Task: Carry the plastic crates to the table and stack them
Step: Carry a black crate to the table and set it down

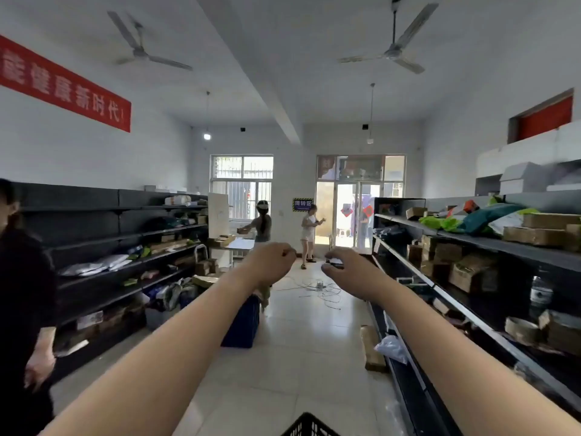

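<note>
Both my arms stretch forward at chest height over the aisle. My left hand (273,259) is curled into a loose fist and holds nothing. My right hand (344,265) has bent fingers, and a small dark thing shows between thumb and fingers; I cannot tell what it is. A blue plastic crate (243,322) stands on the tiled floor below my left forearm, partly hidden by it. A corner of a black mesh crate (309,427) pokes in at the bottom edge. A white table (241,244) stands far down the aisle.
Dark shelving with parcels lines both sides (125,247) (471,247). A person in black (22,294) stands close at the left edge. Two people (262,223) (309,229) stand near the far table. Cables (317,287) lie on the floor; a cardboard box (371,347) leans by the right shelf.
</note>
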### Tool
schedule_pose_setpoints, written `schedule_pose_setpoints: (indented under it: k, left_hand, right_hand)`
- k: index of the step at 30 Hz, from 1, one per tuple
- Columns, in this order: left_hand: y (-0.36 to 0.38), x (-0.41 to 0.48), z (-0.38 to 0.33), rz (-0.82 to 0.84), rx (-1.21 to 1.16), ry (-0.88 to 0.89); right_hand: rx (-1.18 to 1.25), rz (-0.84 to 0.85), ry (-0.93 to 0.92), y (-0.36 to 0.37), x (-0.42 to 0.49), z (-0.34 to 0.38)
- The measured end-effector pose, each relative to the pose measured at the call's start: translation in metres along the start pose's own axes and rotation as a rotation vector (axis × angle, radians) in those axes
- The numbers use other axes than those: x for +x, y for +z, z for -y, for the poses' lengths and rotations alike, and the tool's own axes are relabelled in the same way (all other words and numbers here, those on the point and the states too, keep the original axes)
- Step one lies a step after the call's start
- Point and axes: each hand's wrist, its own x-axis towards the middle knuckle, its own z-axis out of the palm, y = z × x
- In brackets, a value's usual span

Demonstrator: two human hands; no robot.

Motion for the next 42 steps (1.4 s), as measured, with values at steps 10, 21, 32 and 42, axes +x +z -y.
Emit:
schedule_pose_setpoints:
  k: [10, 21, 32, 42]
  left_hand:
    - [0.017, 0.000, 0.119, 0.083, 0.051, -0.129]
    - [0.053, 0.066, 0.296, 0.196, 0.024, -0.135]
    - [0.185, 0.129, 0.444, 0.443, -0.052, -0.171]
    - [0.404, 0.197, 0.544, 0.681, -0.100, -0.258]
  right_hand:
    - [0.068, 0.167, 0.042, 0.116, 0.039, 0.017]
    - [0.150, 0.177, 0.191, 0.259, 0.136, 0.018]
    - [0.226, 0.222, 0.515, 0.395, 0.177, -0.075]
    - [0.280, 0.238, 0.854, 0.572, 0.187, -0.234]
